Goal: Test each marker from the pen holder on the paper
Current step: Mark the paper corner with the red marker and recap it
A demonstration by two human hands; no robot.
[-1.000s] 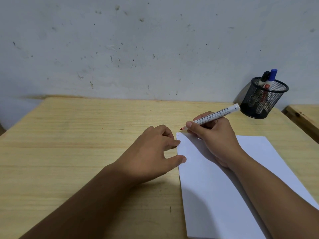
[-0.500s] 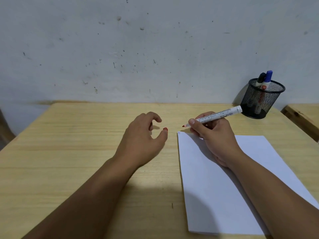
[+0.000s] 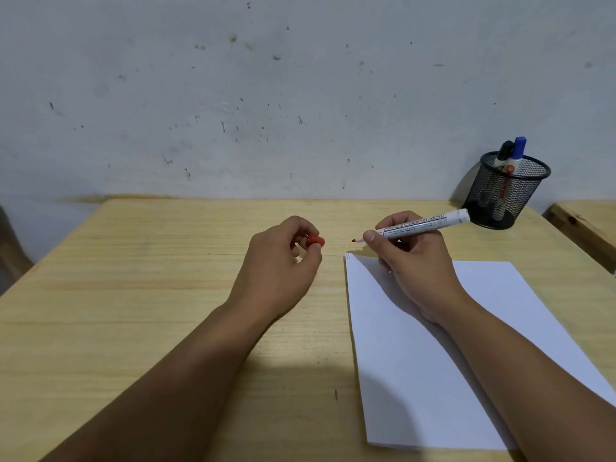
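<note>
My right hand (image 3: 411, 261) grips an uncapped white marker (image 3: 423, 224) with a red tip that points left, just above the far left corner of the white paper (image 3: 433, 378). Two short marks sit at that corner of the sheet. My left hand (image 3: 280, 261) is raised over the table to the left of the paper and pinches the red cap (image 3: 315, 241) between thumb and fingers. A black mesh pen holder (image 3: 506, 191) stands at the far right by the wall with a blue-capped marker (image 3: 518, 149) and a black-capped marker (image 3: 504, 153) in it.
The wooden table (image 3: 133, 295) meets a stained grey wall at the back. A second wooden surface (image 3: 586, 225) lies to the right beyond a gap. A dark object shows at the left frame edge.
My left hand came off the paper's edge, moved left and lifted, and the red cap now shows between its fingers. The right hand raised the marker tip off the paper corner.
</note>
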